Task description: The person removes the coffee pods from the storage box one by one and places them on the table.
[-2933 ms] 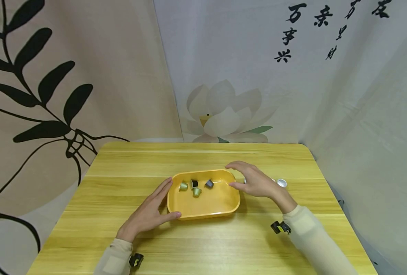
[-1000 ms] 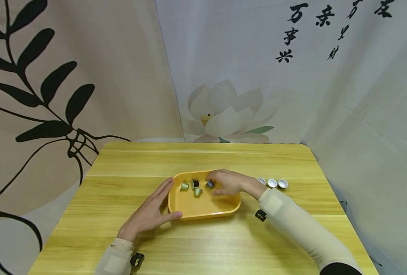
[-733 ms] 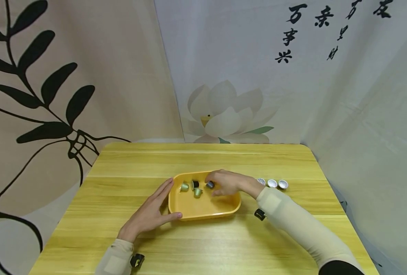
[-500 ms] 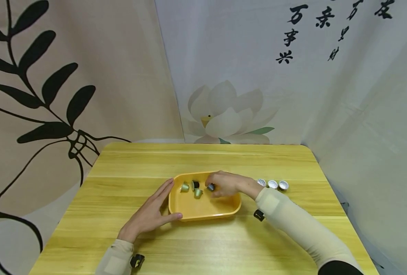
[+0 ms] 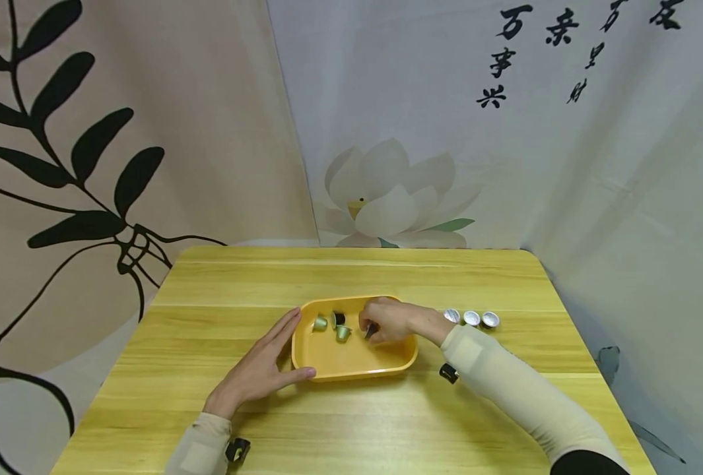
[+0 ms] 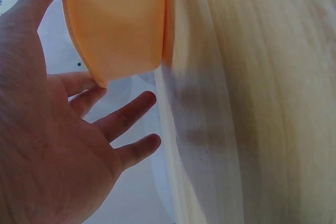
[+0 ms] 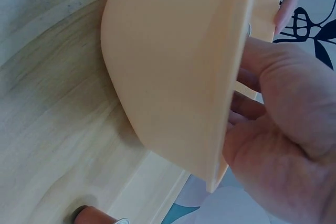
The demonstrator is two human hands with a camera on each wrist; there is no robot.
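Note:
A yellow tray [image 5: 327, 359] sits on the wooden table, holding small coffee capsules. My left hand [image 5: 256, 369] lies at its left end, fingers straight, with fingertips and thumb touching the rim. Inside the tray, my right hand [image 5: 394, 321] pinches a dark capsule [image 5: 371, 330] between curled fingers and thumb, which partly cover it. Two green capsules, one further left [image 5: 320, 323] and one nearer [image 5: 343, 334], lie beside a black capsule [image 5: 338, 320] in the tray's left half. From the right wrist view, the tray wall [image 7: 168, 66] hides my fingertips.
Three capsules with silver lids [image 5: 471, 318] stand in a row on the table [image 5: 268, 435], right of the tray and behind my right forearm. A copper-coloured capsule [image 7: 95, 216] shows at the bottom of the right wrist view. A printed curtain [image 5: 399, 99] hangs behind the table.
My right hand has come from the tray's right rim into the tray and taken hold of the dark capsule, which has shifted slightly right and tilted. My left hand has stayed in place.

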